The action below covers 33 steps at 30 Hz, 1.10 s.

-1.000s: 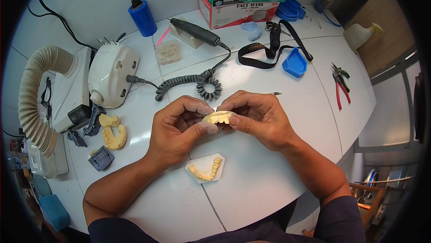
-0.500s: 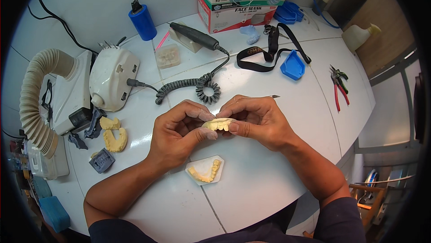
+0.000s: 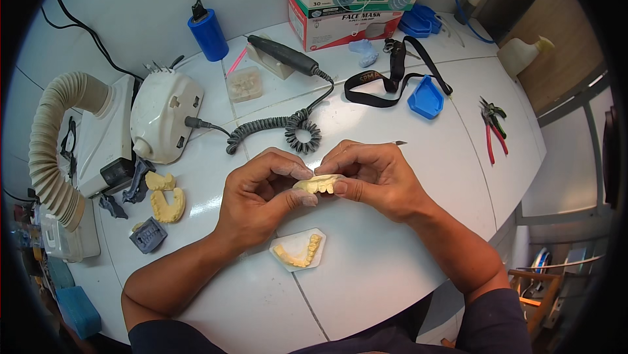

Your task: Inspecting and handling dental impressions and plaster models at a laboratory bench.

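Between my two hands, above the table, is a pale yellow plaster dental model [image 3: 319, 184] with its teeth facing me. My left hand [image 3: 261, 187] pinches its left end between thumb and fingers. On the other end, my right hand [image 3: 376, 181] grips with the thumb in front and fingers behind. A thin dark-tipped blade [image 3: 400, 143] pokes out behind my right hand; its rest is hidden. Below my hands, a second dental model [image 3: 299, 249], a yellow tooth arch on a white base, lies on the table.
At left lie yellow plaster casts [image 3: 168, 205] and a grey mould piece [image 3: 149, 235], near a white motor unit [image 3: 167, 115] and ribbed hose [image 3: 49, 138]. Behind are a dark handpiece [image 3: 284, 54], coiled cord [image 3: 303, 133], mask boxes [image 3: 347, 30] and blue tray [image 3: 426, 98]. Pliers [image 3: 494, 128] lie right.
Both hands keep their grip on the dental model, which has tilted very slightly. The other things on the table stay in place.
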Available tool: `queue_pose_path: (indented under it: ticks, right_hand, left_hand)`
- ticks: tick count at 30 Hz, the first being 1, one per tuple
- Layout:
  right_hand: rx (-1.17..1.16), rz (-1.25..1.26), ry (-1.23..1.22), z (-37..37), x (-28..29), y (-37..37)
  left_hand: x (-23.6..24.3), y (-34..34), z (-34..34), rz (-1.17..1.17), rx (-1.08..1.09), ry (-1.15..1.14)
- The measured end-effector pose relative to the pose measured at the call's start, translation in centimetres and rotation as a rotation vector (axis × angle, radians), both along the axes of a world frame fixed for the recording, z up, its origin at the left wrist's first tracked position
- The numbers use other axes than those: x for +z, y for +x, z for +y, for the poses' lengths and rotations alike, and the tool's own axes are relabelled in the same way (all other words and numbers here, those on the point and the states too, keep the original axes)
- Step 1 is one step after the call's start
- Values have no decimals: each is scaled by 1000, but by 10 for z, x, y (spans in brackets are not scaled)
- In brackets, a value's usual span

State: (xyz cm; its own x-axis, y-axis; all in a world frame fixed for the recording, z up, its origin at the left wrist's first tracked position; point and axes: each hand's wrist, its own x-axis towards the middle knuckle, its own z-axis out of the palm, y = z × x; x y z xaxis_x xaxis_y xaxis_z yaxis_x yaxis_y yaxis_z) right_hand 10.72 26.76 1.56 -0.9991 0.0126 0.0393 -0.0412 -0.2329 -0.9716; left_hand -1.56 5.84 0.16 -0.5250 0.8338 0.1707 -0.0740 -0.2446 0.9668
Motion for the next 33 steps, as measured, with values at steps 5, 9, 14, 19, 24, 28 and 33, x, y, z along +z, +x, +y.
queue_pose_path:
  ticks: [5,9,14,19,24,28,33]
  right_hand:
    - [6,5,-10,0,1,-1]
    - [-52,10,-31,-2,4,-1]
    - [-29,92,66,5,-3,-5]
    - [-37,136,197,9,1,0]
    - [-28,250,387,11,8,-2]
    - [-22,231,373,12,9,-2]
    - [-42,292,426,11,9,-3]
  left_hand:
    - [-2,0,1,24,3,11]
    - [-4,0,2,109,31,64]
    - [-8,-1,0,103,12,64]
    - [-3,3,3,161,18,76]
    - [-6,3,1,198,19,84]
    - [-5,3,3,245,24,97]
    - [-6,3,1,257,28,92]
